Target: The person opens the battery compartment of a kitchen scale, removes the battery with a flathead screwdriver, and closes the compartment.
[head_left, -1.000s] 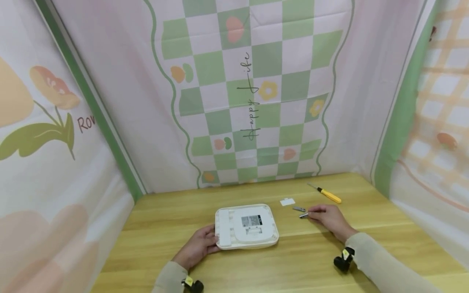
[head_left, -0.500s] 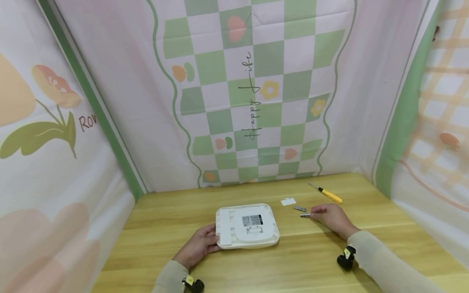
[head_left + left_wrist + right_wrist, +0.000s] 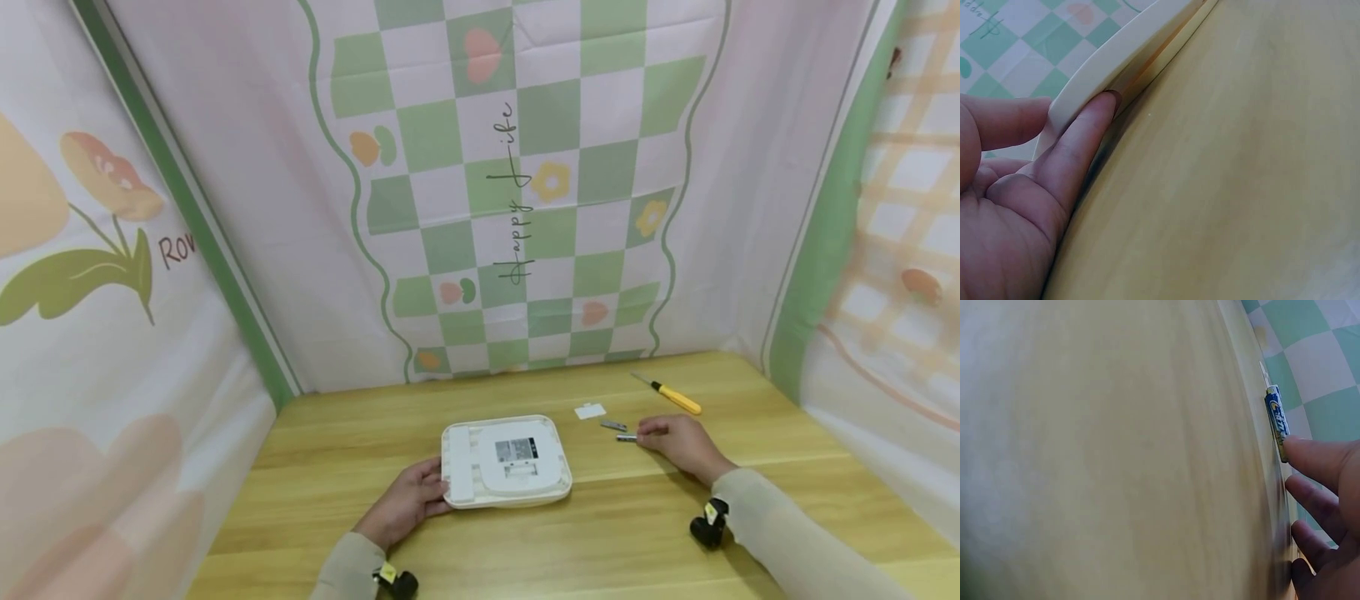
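White device [image 3: 504, 463] lies on the table [image 3: 525, 550], underside up, label [image 3: 517, 451] showing; it is the landmark here. Reads as a stiff, thin plastic body, moderately light, likely smooth enough to slide if nudged. The rim seems the firm place to hold; the recess [image 3: 521, 472] just on the near side of the label looks the more delicate part.

Left hand [image 3: 405, 504] is clamped on the device's left edge. In the left wrist view 1 finger tucks under the rim, another presses its outer side.

Right hand [image 3: 678, 446], well to the right of the device, pinches 1 end of a slim battery [image 3: 626, 437]; its other end points toward the device. Right wrist view shows the blue wrap plainly, but the far side of the pinch is hidden. Battery: probably small, rigid, dense for its size, apt to roll on a flat surface. Best held across the middle, with both ends left bare.

Around: grey piece [image 3: 613, 426] just beyond the battery, perhaps battery number 2, too small to be sure; near enough to get knocked. White flat piece [image 3: 590, 411] beyond the device's right corner. Yellow-handled screwdriver [image 3: 678, 400] farther off to the right of the device, not between it and the battery.
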Demonstrator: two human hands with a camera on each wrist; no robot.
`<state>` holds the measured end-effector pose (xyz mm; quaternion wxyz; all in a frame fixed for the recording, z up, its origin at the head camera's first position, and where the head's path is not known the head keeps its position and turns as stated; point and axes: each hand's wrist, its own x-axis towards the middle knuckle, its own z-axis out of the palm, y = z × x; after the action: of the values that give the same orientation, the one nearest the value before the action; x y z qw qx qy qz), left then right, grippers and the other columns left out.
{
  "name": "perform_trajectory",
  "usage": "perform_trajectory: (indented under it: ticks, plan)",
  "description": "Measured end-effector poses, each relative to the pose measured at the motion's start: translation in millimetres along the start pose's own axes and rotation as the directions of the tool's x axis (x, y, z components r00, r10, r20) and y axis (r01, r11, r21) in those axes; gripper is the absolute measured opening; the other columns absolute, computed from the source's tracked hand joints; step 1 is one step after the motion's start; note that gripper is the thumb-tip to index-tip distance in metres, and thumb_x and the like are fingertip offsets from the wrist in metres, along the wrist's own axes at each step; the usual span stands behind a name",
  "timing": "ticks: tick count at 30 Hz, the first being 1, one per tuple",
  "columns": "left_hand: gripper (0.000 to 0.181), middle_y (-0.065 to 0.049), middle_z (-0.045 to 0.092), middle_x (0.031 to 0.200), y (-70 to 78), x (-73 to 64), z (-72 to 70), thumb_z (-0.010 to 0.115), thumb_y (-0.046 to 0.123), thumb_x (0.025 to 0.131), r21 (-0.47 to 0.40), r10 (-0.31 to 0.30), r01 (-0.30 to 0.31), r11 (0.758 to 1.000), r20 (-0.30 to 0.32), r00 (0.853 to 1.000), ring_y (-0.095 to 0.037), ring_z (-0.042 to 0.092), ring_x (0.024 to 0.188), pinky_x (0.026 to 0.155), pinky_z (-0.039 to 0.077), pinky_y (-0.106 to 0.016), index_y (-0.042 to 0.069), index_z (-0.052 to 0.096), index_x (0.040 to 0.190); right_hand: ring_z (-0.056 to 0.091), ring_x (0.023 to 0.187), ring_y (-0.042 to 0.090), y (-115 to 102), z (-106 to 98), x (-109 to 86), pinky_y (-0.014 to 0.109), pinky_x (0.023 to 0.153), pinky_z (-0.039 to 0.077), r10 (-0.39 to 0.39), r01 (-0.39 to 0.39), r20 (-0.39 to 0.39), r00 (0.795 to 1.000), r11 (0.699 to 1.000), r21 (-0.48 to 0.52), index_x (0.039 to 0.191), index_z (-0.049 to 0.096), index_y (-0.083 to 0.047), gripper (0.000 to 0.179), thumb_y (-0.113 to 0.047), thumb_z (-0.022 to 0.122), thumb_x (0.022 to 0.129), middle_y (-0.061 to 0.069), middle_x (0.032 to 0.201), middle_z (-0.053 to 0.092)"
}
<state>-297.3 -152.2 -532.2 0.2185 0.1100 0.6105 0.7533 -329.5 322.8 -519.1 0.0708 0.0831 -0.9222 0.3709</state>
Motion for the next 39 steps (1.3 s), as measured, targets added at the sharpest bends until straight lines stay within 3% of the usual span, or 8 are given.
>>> perform_trajectory:
  ticks: [39]
  plan:
    - [0.057,-0.026,0.055,0.128,-2.1,0.0,-1.2,0.046,-0.003,0.099,0.004,0.009,-0.009,1.000,0.004,1.000,-0.032,0.059,0.111,0.092,0.053,-0.042,-0.014,0.018,0.148,0.057,0.110,0.042,3.6,0.3,0.7,0.060,0.093,0.044,0.024,-0.023,0.011,1.000,0.999,-0.031,0.106,0.072,-0.002,0.029,-0.026,0.071,0.090,0.019,0.117,0.065]
